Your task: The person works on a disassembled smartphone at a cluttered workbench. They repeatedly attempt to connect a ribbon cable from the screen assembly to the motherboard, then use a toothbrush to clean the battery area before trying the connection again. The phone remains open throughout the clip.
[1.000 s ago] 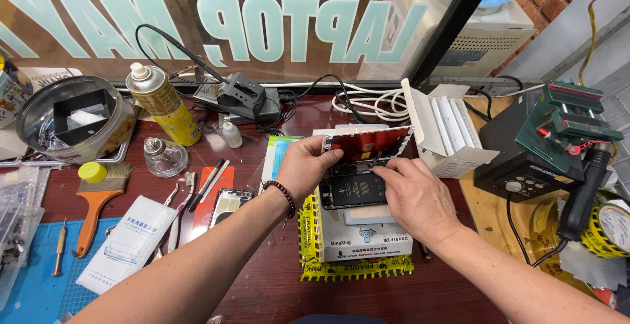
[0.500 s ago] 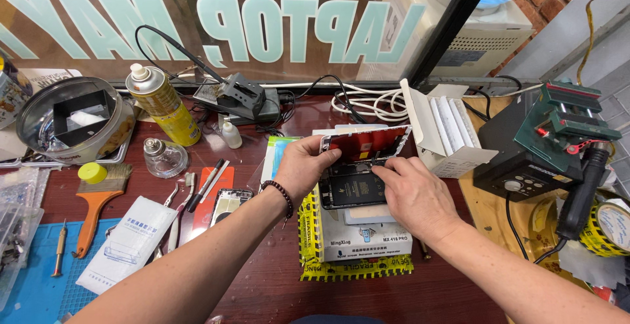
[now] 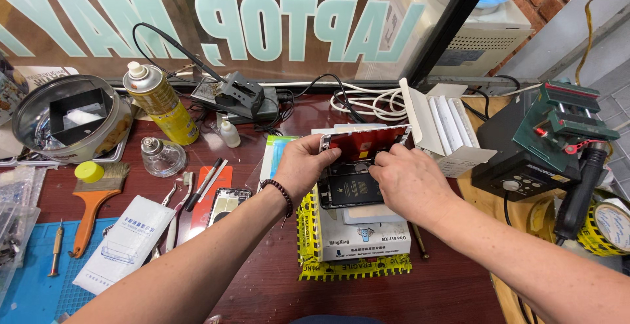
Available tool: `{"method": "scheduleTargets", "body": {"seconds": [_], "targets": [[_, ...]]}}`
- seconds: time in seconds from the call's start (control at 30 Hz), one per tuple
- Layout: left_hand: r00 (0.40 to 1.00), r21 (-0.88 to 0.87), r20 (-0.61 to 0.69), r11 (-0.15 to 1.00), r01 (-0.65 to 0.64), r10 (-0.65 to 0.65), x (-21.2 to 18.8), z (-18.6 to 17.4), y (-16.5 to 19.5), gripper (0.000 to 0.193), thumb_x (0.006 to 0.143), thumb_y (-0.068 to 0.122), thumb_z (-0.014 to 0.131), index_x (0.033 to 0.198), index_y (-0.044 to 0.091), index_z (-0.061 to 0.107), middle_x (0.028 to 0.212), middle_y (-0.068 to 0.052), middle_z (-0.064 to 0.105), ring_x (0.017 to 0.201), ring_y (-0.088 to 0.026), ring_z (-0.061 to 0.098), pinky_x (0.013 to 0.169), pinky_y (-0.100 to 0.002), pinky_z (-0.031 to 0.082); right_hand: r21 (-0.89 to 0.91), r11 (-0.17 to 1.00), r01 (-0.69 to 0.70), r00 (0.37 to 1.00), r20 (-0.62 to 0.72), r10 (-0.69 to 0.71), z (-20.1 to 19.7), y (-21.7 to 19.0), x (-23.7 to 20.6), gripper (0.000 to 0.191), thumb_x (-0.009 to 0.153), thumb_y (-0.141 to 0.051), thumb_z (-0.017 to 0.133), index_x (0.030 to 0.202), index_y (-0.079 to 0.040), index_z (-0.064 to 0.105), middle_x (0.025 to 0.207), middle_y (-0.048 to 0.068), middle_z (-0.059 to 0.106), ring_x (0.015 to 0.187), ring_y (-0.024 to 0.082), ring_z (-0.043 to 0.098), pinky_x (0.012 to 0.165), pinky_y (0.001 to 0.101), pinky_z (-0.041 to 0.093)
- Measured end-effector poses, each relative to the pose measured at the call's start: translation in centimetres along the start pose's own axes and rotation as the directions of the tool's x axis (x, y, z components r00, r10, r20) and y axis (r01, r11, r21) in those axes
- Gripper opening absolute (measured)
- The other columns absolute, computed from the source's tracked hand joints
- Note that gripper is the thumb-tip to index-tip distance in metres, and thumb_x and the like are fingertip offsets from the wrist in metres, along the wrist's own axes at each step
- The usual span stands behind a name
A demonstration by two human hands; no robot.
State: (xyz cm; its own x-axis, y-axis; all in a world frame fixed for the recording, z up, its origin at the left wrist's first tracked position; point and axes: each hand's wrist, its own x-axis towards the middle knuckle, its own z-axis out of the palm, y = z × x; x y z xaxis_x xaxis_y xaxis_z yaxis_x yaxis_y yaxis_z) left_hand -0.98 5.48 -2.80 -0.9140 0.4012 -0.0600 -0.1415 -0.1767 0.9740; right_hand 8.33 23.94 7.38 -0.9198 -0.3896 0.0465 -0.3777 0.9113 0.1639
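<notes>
An opened phone point(image 3: 348, 186) lies on a white box wrapped in yellow tape point(image 3: 357, 242), its dark battery and boards facing up. The phone's screen panel point(image 3: 364, 143) is tilted up at the far edge, showing a reddish reflection. My left hand point(image 3: 302, 166) pinches the panel's left side and holds it raised. My right hand point(image 3: 403, 179) rests on the phone's right side, fingertips at the top of the body under the panel. A bead bracelet sits on my left wrist.
A yellow spray can point(image 3: 157, 101), small glass bottle point(image 3: 161, 156), orange-handled brush point(image 3: 92, 202), round tin point(image 3: 69, 124) and blue mat point(image 3: 33, 278) lie left. A soldering stand point(image 3: 236, 94) and white cables point(image 3: 367, 104) sit at the back. A green and black machine point(image 3: 545, 140) stands right.
Both hands stay on the phone. My right hand's fingers have shifted slightly along the top edge under the raised panel; the panel stays tilted up.
</notes>
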Motion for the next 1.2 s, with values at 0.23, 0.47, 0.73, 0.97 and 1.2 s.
{"method": "scheduleTargets", "body": {"seconds": [0.23, 0.47, 0.73, 0.97, 1.2], "targets": [[1.0, -0.013, -0.003, 1.0, -0.007, 0.007, 0.0, -0.1, -0.4, 0.012, 0.093, 0.004, 0.071, 0.103, 0.001, 0.077, 0.093, -0.002, 0.077, 0.079, -0.006, 0.065, 0.072, -0.024, 0.054, -0.099, 0.987, 0.123, 0.992, -0.017, -0.125, 0.5, -0.3, 0.6, 0.01, 0.073, -0.01, 0.067, 0.079, -0.011, 0.075, 0.087, 0.003, 0.065, 0.091, 0.023, 0.061, 0.076, 0.0385, 0.05], [1.0, -0.01, -0.023, 1.0, 0.019, -0.019, 0.0, 0.0, -0.1, 0.013, 0.094, 0.006, 0.07, 0.104, 0.001, 0.077, 0.093, -0.002, 0.077, 0.079, -0.007, 0.065, 0.072, -0.025, 0.054, 0.246, 0.969, -0.019, 0.964, -0.253, 0.083, 1.8, -0.1, -1.5, 0.026, 0.078, -0.007, 0.069, 0.102, -0.005, 0.078, 0.097, 0.005, 0.071, 0.095, 0.024, 0.065, 0.083, 0.0394, 0.054], [0.992, -0.092, -0.116, 0.995, 0.049, -0.059, -0.1, 0.1, 2.0, 0.02, 0.092, 0.007, 0.071, 0.111, 0.005, 0.076, 0.098, -0.003, 0.077, 0.083, -0.01, 0.067, 0.074, -0.027, 0.056, 0.638, 0.681, -0.358, 0.834, -0.109, 0.541, 0.5, 1.0, -1.9, 0.028, 0.088, -0.015, 0.072, 0.116, -0.01, 0.074, 0.101, 0.006, 0.073, 0.074, 0.017, 0.073, 0.071, 0.0304, 0.059], [0.977, -0.346, -0.003, 0.917, 0.198, -0.212, 1.2, -1.1, 7.1, 0.02, 0.09, 0.004, 0.063, 0.109, 0.005, 0.069, 0.103, -0.007, 0.072, 0.09, -0.019, 0.072, 0.074, -0.041, 0.065, 0.788, 0.601, -0.134, 0.897, -0.161, 0.412, -2.2, 2.8, 1.4, 0.038, 0.083, -0.012, 0.078, 0.12, -0.007, 0.073, 0.103, 0.002, 0.075, 0.086, 0.009, 0.07, 0.074, 0.0253, 0.059], [0.958, -0.393, 0.079, 0.875, 0.282, -0.274, 1.1, -1.3, 8.8, 0.013, 0.092, 0.005, 0.062, 0.104, 0.002, 0.063, 0.1, -0.008, 0.065, 0.091, -0.021, 0.07, 0.076, -0.04, 0.067, 0.812, 0.56, -0.163, 0.942, -0.04, 0.333, -5.6, 3.7, 2.4, 0.033, 0.082, -0.011, 0.077, 0.115, -0.007, 0.075, 0.089, 0.0, 0.075, 0.076, 0.005, 0.065, 0.069, 0.0232, 0.057]]}}
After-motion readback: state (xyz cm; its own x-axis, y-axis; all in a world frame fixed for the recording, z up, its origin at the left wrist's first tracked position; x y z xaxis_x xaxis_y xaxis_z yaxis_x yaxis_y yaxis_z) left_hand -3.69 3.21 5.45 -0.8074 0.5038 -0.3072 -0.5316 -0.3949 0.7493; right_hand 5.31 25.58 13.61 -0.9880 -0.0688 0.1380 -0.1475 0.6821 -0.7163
